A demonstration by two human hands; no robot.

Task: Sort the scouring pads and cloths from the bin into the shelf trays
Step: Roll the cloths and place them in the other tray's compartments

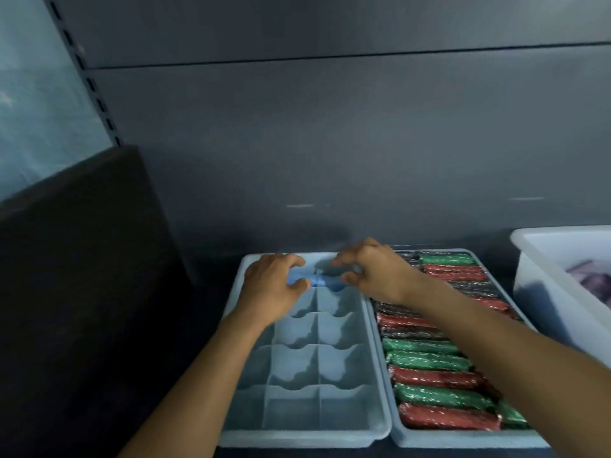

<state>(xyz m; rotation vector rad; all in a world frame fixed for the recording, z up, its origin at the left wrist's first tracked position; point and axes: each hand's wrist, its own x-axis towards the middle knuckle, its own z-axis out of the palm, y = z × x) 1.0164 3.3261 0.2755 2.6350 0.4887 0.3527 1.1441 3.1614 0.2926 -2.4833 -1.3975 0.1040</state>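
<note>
A pale divided tray (299,438) with several compartments lies on the shelf in front of me. A folded blue cloth (317,280) sits across its far compartments. My left hand (271,287) grips the cloth's left end. My right hand (373,271) hovers over the cloth's right end with fingers curled; the thumb and fingertips are at the cloth, and whether they pinch it is unclear. To the right, a second pale tray (463,439) is packed with rows of green, red and dark scouring pads (429,361).
A white bin (529,279) stands at the far right with something pale and dark inside. A dark panel (82,276) rises on the left. The grey back wall of the shelf (330,143) stands right behind the trays.
</note>
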